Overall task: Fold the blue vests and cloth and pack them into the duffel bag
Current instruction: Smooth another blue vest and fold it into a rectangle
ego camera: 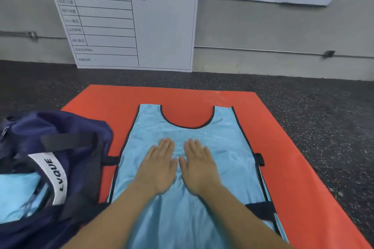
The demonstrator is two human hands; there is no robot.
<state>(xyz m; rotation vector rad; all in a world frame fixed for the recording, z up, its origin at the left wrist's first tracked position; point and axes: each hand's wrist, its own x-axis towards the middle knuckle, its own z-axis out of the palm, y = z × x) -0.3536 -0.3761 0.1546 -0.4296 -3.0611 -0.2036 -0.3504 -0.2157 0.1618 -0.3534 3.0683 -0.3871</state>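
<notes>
Duffel bag: the navy duffel bag (60, 147) is sitting at my far left, partly on the orange mat, its mouth gaping open toward me.
Bag contents: light blue fabric (18, 194) is showing inside the bag's opening at the left edge; I cannot tell whether it is a vest or the cloth.
Bag strap: a white strap (53, 176) with dark lettering is arching over the opening, beside a black handle (68, 140).
Board: a white planning board (129, 24) with a green header is leaning against the grey wall behind the mat.
Left hand: my left hand (159, 168) is lying flat, palm down, fingers straight and together, pressing on the middle of the vest and holding nothing.
Vest: the light blue vest (226, 143) with dark trim is lying spread flat on the mat just right of the bag, neckline pointing away from me.
Right hand: my right hand (199, 168) is lying flat just beside the left, fingers straight, pressing the vest and gripping nothing.
Side straps: black side straps (259, 158) are sticking out at the vest's right edge.
Mat: the orange mat (283, 147) is lying on the dark speckled floor (323, 117).
</notes>
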